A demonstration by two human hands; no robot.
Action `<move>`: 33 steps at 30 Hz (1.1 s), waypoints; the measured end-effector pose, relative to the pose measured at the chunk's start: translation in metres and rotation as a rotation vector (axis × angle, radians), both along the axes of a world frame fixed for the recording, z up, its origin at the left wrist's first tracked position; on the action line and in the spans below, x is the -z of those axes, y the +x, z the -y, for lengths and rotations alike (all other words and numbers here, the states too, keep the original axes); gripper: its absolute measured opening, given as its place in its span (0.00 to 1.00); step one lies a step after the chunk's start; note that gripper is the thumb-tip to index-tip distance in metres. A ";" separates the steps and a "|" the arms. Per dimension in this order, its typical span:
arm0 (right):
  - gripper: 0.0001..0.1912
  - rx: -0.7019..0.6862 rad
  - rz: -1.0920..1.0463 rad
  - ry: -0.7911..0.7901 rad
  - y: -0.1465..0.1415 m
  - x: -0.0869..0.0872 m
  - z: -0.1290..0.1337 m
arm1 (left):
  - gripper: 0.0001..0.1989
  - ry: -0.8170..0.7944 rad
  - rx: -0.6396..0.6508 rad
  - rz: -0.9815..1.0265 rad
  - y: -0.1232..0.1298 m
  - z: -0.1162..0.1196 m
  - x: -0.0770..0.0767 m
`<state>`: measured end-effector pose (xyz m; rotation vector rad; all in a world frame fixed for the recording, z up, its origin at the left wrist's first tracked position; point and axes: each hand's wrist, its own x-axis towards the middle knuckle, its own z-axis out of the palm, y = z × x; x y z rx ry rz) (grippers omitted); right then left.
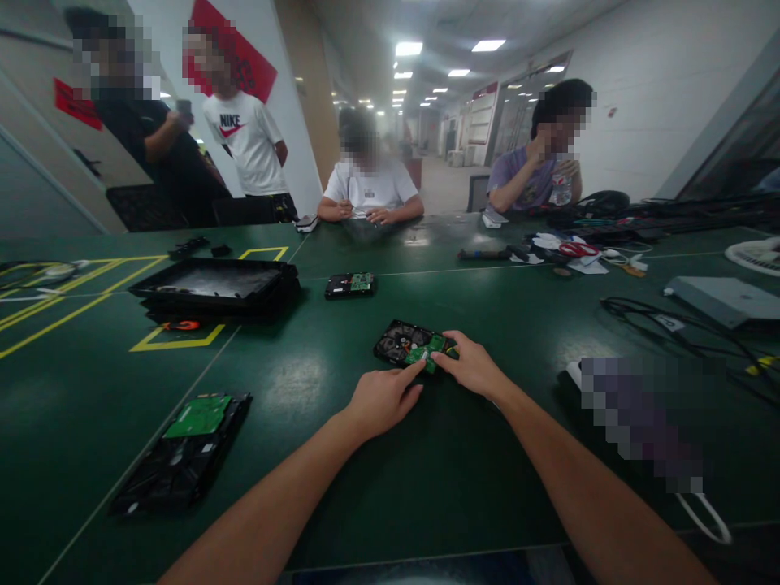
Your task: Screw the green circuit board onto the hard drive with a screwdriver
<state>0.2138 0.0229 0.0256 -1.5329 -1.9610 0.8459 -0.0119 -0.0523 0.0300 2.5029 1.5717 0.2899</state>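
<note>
A hard drive (399, 341) with its green circuit board (426, 352) facing up lies on the green table before me. At its right end, my right hand (472, 366) grips the edge, with the thumb on the board and the fingers along the far side. My left hand (383, 400) points its index finger at the board's near edge, apparently touching it. The left thumb stands apart and no object shows in that hand. Another hard drive (183, 455) rests at the near left, board up, and a smaller-looking drive (350, 284) lies farther back.
Stacked black trays (219, 280) stand at the left, beside an orange-handled tool (181, 326). To the right are black cables (658, 321), a silver box (725, 299) and a blurred-out object (646, 422) with a strap. Several people are beyond the table (322, 504).
</note>
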 end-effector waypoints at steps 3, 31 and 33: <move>0.31 -0.001 -0.029 -0.038 0.001 0.000 0.001 | 0.27 -0.013 0.001 0.007 -0.001 0.000 0.000; 0.27 -0.003 -0.051 0.007 -0.002 -0.008 0.007 | 0.25 0.004 -0.068 0.041 -0.004 -0.001 0.004; 0.26 -0.003 -0.031 0.026 -0.003 -0.008 0.007 | 0.25 0.011 -0.048 0.041 -0.004 0.000 0.004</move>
